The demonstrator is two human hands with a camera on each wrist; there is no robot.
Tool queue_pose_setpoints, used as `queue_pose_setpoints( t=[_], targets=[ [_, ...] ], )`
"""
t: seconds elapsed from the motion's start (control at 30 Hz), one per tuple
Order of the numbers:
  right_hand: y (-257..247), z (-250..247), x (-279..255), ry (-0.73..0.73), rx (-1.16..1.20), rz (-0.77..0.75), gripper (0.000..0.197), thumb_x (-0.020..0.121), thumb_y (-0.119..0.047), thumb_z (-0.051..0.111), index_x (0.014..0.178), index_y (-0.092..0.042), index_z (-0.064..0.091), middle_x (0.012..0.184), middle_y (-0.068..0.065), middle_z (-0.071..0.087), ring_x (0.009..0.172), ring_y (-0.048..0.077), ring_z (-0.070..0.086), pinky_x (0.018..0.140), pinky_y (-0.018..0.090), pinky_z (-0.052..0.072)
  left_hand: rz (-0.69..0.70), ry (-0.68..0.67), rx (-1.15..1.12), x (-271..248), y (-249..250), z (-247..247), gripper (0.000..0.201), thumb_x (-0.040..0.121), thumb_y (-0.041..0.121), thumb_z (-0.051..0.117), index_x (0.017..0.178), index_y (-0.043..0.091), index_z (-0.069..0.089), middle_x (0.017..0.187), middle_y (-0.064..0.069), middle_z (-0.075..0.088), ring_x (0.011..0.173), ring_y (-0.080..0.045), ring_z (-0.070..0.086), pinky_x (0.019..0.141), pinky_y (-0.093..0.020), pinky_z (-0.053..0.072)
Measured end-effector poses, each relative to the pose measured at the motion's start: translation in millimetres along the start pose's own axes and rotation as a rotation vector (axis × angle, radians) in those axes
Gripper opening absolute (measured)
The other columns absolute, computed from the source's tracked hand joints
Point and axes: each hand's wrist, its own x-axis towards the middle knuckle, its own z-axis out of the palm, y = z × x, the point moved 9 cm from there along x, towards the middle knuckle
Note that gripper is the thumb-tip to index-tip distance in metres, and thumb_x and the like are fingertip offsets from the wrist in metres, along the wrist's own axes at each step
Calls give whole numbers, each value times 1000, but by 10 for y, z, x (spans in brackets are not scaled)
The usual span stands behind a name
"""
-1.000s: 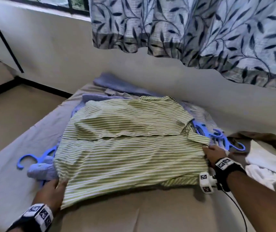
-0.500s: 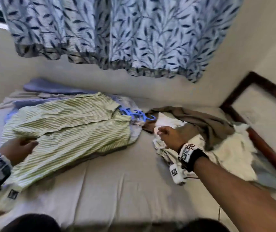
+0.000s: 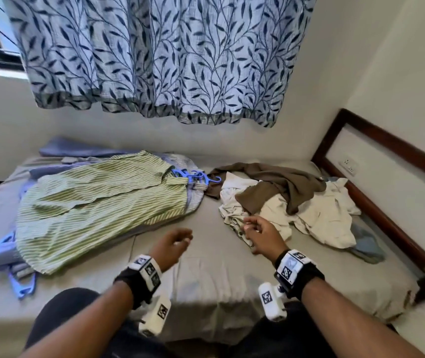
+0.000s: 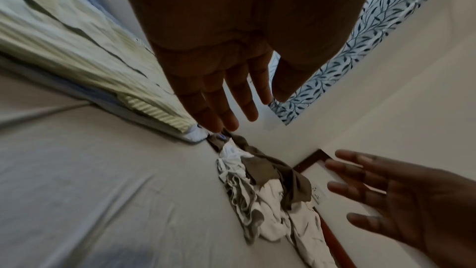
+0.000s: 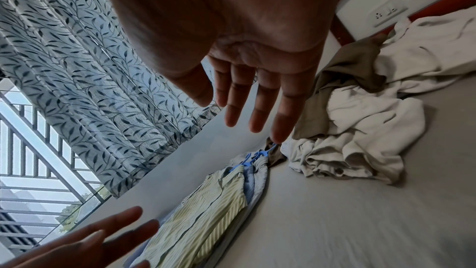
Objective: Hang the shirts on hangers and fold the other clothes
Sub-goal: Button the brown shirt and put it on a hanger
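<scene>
A green striped shirt (image 3: 97, 202) lies flat on the grey bed (image 3: 206, 275) at the left, on top of other shirts, with blue hanger hooks (image 3: 195, 177) sticking out at its collar. To the right is a loose pile: a brown garment (image 3: 278, 187) over crumpled cream clothes (image 3: 322, 218). My left hand (image 3: 175, 241) hovers over bare sheet between shirt and pile, holding nothing. My right hand (image 3: 257, 228) is at the pile's near edge. In the wrist views the fingers of the left hand (image 4: 231, 109) and right hand (image 5: 252, 113) are straight and empty.
A leaf-print curtain (image 3: 154, 60) hangs over the wall behind the bed. A dark wooden headboard (image 3: 386, 202) with a wall socket (image 3: 348, 165) bounds the right side. A blue cloth (image 3: 366, 246) lies by the pile. A loose blue hanger (image 3: 23, 288) lies at the lower left.
My left hand has come off the green shirt and moved right to mid-bed. My right hand drew back from the pile's top to its near edge. The view swung right.
</scene>
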Motion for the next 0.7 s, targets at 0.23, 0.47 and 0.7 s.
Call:
queue_pose_setpoints(
  t=[0.23,0.47,0.7],
  targets=[
    [174,259,-2,-61,-11,82,21,101,-18,60,118,-29,64,109,-6,76,90,18,64,61,34,54,8,56,-40,-92,-156,-53,27,103,18,58,127,30,63,123,16,70,105,-5,68,69,-19,56],
    [218,1120,18,-239,26,100,22,107,-12,54,127,-19,60,112,0,74,112,33,64,78,44,52,64,360,-119,-117,-192,-1622,24,103,9,57,126,15,65,111,4,74,86,-6,67,63,-26,55],
    [177,1877,-101,-329,79,90,24,107,-12,53,131,-12,60,117,10,73,110,35,65,71,40,53,-462,614,-36,-804,-2084,-3295,44,82,38,65,116,11,72,104,-15,73,97,-32,69,88,-48,57]
  ],
)
